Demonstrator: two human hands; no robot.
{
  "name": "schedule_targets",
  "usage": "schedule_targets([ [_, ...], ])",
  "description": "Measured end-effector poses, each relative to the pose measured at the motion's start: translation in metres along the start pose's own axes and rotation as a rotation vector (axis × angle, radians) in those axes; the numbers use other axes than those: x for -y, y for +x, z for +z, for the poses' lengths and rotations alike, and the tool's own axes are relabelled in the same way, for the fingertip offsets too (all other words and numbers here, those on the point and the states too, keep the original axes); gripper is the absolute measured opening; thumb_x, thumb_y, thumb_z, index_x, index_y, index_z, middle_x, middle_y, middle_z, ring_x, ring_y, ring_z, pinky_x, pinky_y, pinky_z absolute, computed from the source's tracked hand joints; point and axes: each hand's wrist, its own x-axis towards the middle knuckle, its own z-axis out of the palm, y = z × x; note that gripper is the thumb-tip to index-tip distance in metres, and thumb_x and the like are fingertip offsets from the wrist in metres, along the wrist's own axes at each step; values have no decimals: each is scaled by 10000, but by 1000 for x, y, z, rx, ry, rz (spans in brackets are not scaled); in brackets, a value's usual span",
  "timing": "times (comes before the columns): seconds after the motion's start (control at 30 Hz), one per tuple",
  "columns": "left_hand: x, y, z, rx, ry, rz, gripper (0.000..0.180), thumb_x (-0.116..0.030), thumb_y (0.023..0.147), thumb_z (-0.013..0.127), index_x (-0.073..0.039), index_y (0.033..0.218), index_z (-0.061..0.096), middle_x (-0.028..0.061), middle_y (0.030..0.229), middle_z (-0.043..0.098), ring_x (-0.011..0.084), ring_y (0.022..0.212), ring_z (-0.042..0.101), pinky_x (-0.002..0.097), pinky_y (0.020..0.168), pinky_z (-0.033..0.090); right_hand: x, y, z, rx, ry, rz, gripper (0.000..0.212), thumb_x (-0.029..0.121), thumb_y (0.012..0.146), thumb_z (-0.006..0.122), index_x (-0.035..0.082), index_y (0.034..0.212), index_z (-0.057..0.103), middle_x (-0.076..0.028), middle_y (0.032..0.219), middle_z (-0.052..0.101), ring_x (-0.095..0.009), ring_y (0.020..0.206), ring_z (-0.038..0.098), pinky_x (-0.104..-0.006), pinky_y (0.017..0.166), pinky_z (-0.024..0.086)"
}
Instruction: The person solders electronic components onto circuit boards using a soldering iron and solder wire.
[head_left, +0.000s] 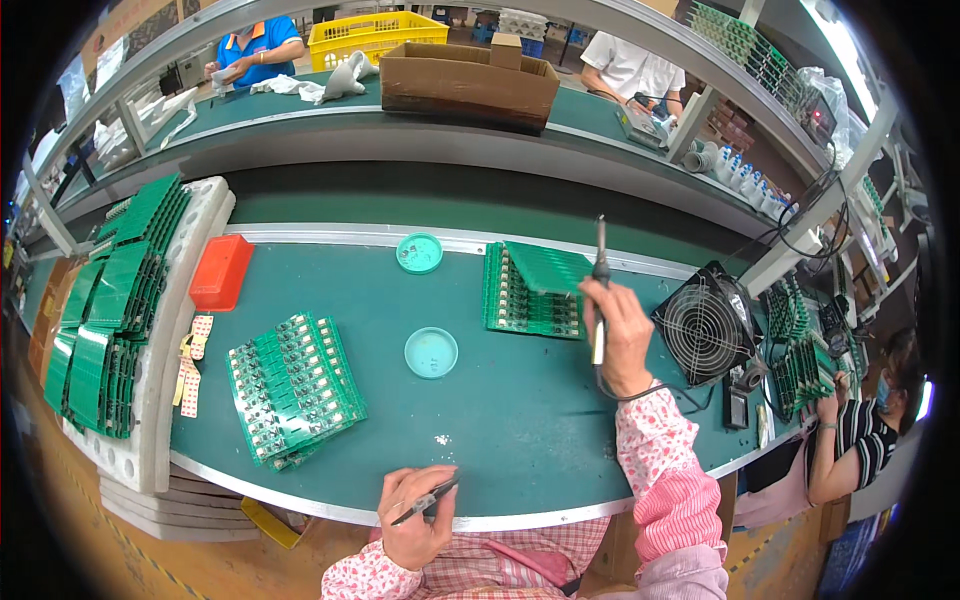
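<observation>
My right hand [622, 335] is wrapped round a soldering iron [601, 268], its metal tip up, at the right edge of a stack of green circuit boards [532, 315]. One board on that stack lies askew. At the table's front edge, my left hand [412, 520] pinches a pair of tweezers [430, 499]. Small white bits [442, 440] lie just beyond it. A second, fanned stack of circuit boards [295, 390] with small parts on them rests to the left. Two round turquoise dishes [431, 353] stand mid-table, one behind the other.
A black fan [706, 325] with a wire guard stands at right, cables around it. At left are a red box [221, 273] and a white foam tray [212, 210] of upright boards. A shelf with a cardboard box [468, 88] spans the back. Other people sit beyond and at right.
</observation>
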Motion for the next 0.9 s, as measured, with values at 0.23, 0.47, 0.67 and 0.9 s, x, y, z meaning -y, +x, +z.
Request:
schedule_targets([
  [0.23,4,-5,-2,22,-84,-155,251,70,829,669,-11,1062,626,136,1026,685,290,938,649,368,843,518,33,36,-101,17,216,321,236,-43,857,711,19,1083,692,-101,935,719,-152,791,682,-266,730,529],
  [0.47,5,-2,-4,-7,-281,-266,242,63,837,679,3,1068,640,140,1045,699,283,966,655,362,869,501,66,1,-152,408,496,599,256,6,864,725,41,1111,667,-52,946,696,-94,846,644,-235,748,508],
  [0.67,2,3,-9,160,-111,-121,214,66,903,624,39,1112,585,149,1076,658,224,959,692,324,868,551,59,-31,-91,576,636,528,332,94,847,750,91,1159,636,-59,890,652,-164,781,649,-305,692,517],
  [0.9,-12,10,-7,200,-82,-36,266,71,862,662,0,1115,621,136,1054,684,253,948,685,343,845,545,64,-38,-69,275,320,62,358,156,765,809,111,1090,668,-88,885,634,-277,765,618,-365,629,529],
])
